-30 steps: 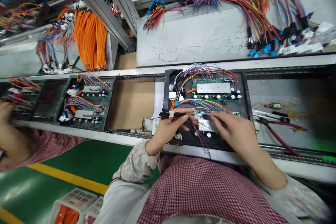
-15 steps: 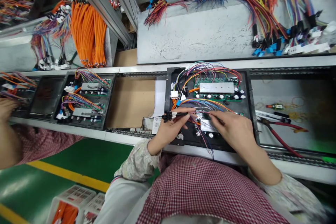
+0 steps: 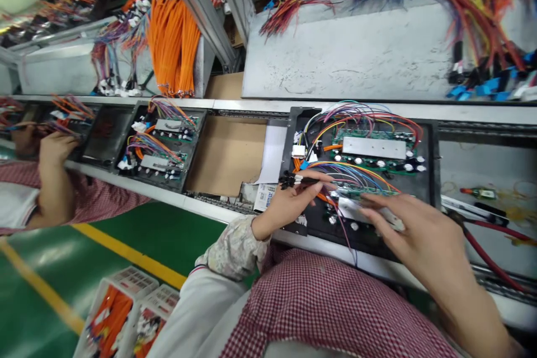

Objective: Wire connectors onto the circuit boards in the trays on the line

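My left hand (image 3: 291, 204) is closed on a bundle of thin wires with black connectors (image 3: 289, 180), whose ends stick out past the fingers to the left. Several purple and red wires (image 3: 347, 235) hang from near its fingertips over the tray's front edge. My right hand (image 3: 419, 229) hovers over the nearer circuit board, thumb and forefinger stretched out slightly apart near its silver heat sink (image 3: 351, 208). No held thing shows between them. Both hands are over a black tray (image 3: 425, 179). Behind them, a second board carries a long silver heat sink (image 3: 374, 148) and many coloured wires.
Another black tray (image 3: 191, 156) with two wired boards is on the line to the left, near a co-worker's hand (image 3: 59, 148). Orange cables (image 3: 172, 45) hang from the shelf. Red-handled pliers (image 3: 495, 251) lie at right. Baskets (image 3: 103, 313) stand on the floor.
The view has swung left, so the line appears further right. My right hand has drawn back rightward and its thumb and forefinger have parted a little. My left hand still holds the wires.
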The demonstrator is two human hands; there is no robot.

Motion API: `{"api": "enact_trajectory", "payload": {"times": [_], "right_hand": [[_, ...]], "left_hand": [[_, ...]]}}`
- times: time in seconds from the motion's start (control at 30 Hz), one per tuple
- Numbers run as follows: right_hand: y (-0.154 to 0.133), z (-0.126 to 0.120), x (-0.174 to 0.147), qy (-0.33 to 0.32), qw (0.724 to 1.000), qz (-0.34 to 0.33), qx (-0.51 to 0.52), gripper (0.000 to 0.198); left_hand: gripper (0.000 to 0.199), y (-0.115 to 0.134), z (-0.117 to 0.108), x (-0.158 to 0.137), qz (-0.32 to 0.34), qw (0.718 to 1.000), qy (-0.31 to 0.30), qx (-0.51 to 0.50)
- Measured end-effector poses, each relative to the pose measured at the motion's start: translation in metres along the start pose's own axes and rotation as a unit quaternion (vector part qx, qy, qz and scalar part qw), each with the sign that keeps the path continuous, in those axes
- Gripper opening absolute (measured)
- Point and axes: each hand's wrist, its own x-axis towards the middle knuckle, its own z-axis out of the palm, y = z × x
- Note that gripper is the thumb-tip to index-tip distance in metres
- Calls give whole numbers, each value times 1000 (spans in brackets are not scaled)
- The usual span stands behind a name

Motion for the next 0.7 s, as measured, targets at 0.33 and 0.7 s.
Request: {"api": "enact_trajectory", "payload": {"times": [0.33,0.7], "right_hand": [[6,-9,1,-19,998,-16,-60,36],[12,21,6,-7,997,23,-78,26]], "left_hand": [[22,-4,0,0,5,1000,6,-17],[18,-1,3,7,-9,998,48,-32]]}}
